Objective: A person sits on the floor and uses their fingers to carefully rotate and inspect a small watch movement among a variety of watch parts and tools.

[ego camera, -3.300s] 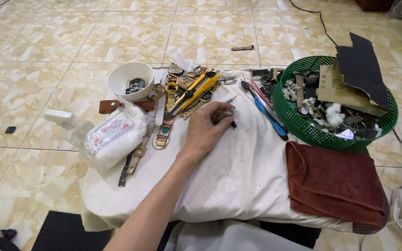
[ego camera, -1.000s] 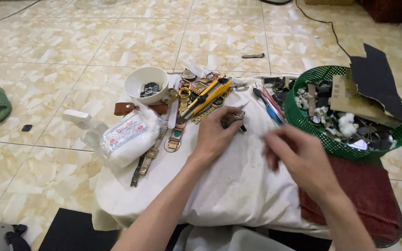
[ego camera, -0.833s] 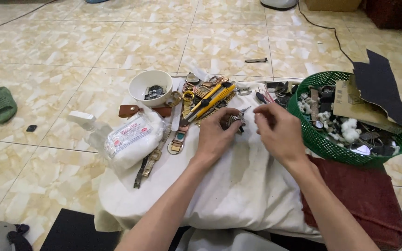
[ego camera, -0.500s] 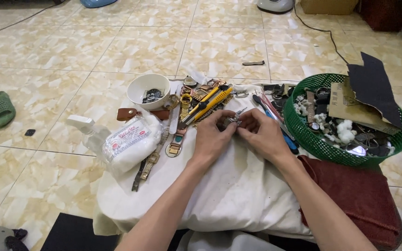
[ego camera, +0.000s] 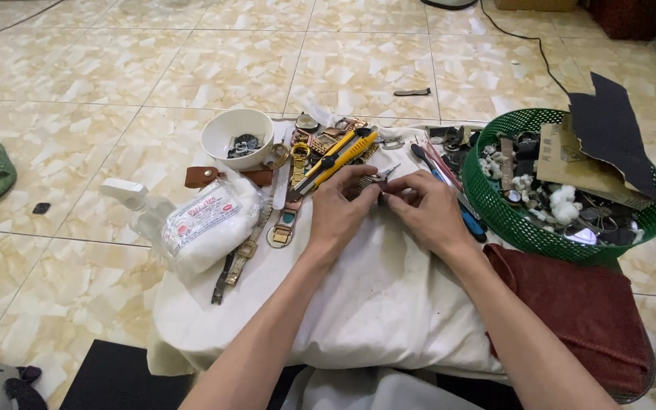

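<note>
Both of my hands meet over a white cloth (ego camera: 358, 296) on a low work surface. My left hand (ego camera: 337, 212) pinches a small metal watch part (ego camera: 376, 182) against the cloth; most of it is hidden by the fingers. My right hand (ego camera: 428, 211) grips the same part from the right, fingertips touching those of the left. A thin metal tool tip (ego camera: 390, 171) sticks up between the fingers. Just beyond the hands lie a yellow utility knife (ego camera: 337, 156) and several watches with straps (ego camera: 288, 220).
A white bowl (ego camera: 234, 138) with small parts stands at the back left. A bag of cotton (ego camera: 206, 225) and a spray bottle (ego camera: 134, 199) lie left. A green basket (ego camera: 525, 220) of scraps and dark sheets sits right, above a dark red towel (ego camera: 578, 304). Tiled floor surrounds.
My right hand came in from the right and closed on the small part held by my left hand. The left hand has stayed in place.
</note>
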